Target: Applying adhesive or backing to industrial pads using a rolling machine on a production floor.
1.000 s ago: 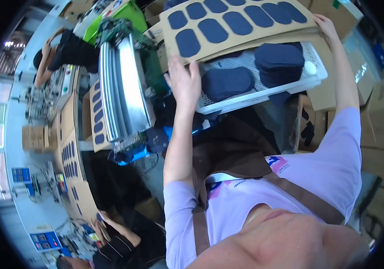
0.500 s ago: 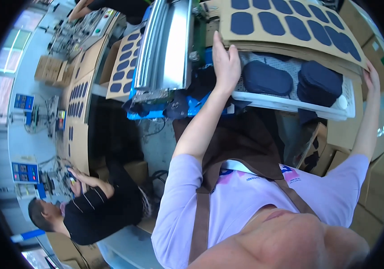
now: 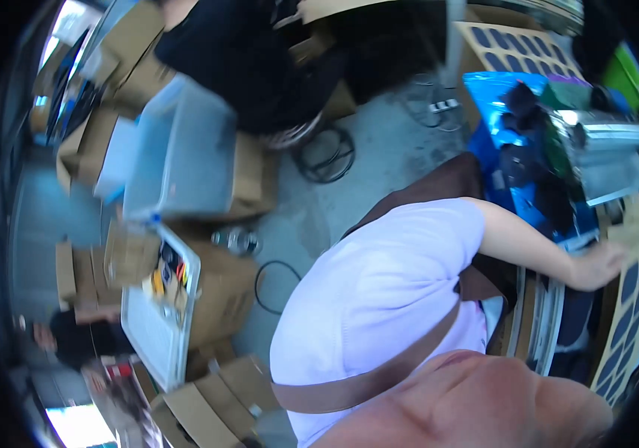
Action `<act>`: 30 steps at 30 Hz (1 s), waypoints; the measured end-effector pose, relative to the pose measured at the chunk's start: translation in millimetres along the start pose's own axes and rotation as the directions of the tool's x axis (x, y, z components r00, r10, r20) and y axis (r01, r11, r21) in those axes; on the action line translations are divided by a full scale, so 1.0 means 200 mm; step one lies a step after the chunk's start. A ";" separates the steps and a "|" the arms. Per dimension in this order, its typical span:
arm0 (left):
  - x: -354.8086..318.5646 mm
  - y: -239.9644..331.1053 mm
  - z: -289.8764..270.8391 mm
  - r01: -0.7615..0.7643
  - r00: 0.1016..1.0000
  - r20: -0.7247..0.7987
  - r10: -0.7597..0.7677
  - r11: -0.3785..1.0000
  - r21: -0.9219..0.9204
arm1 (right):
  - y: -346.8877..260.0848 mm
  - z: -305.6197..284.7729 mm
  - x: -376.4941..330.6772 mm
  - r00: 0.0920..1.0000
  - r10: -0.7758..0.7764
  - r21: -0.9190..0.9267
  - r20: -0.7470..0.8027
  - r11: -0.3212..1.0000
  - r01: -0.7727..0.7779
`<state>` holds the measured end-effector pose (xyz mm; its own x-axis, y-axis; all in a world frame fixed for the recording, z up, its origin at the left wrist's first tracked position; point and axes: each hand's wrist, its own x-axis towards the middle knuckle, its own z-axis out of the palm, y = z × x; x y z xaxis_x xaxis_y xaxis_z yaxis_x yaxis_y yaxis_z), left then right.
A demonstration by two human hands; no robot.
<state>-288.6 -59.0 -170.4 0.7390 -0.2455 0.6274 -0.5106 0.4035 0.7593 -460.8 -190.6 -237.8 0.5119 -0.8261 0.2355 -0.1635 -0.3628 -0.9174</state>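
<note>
My left hand [image 3: 599,266] is at the right side, blurred, next to the edge of a tan cardboard sheet [image 3: 637,240] that carries rows of dark rounded pads [image 3: 630,317]. Its fingers seem to meet the sheet's edge, but the blur hides whether they grip it. Beneath my forearm shows the rim of a white tray [image 3: 548,321], with dark padded pieces [image 3: 575,319] beside the sheet. My right hand is out of the picture.
A metal-covered machine [image 3: 607,138] and blue plastic with dark scraps [image 3: 510,194] lie beyond my left arm. Cardboard boxes, a clear plastic bin [image 3: 181,149], a white tray [image 3: 192,306] and coiled black cable [image 3: 324,154] stand to the left. A seated co-worker [image 3: 244,63] is at the top.
My view has swung far to the left, so the sheet and tray now sit at the right rim. My right hand has left the picture; my left hand stays by the sheet.
</note>
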 end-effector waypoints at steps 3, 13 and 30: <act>-0.06 0.04 -0.02 -0.040 0.997 0.055 0.047 0.991 -0.131 | -0.06 0.14 -0.05 0.994 -0.018 0.029 0.110 0.999 0.015; -0.09 0.37 -0.15 -0.133 0.991 -0.064 0.119 0.947 -0.293 | -0.30 0.44 -0.29 0.912 -0.097 0.237 0.399 0.972 0.000; -0.43 1.42 -1.74 -0.448 0.675 -0.466 0.572 0.820 0.357 | -0.81 0.86 -0.79 0.619 -0.289 0.497 0.730 0.846 -0.191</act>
<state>-345.2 383.8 -68.6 0.4116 0.4757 0.7774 -0.9066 0.1263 0.4027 -370.8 72.9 -182.0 0.9800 -0.0912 0.1769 0.1832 0.0656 -0.9809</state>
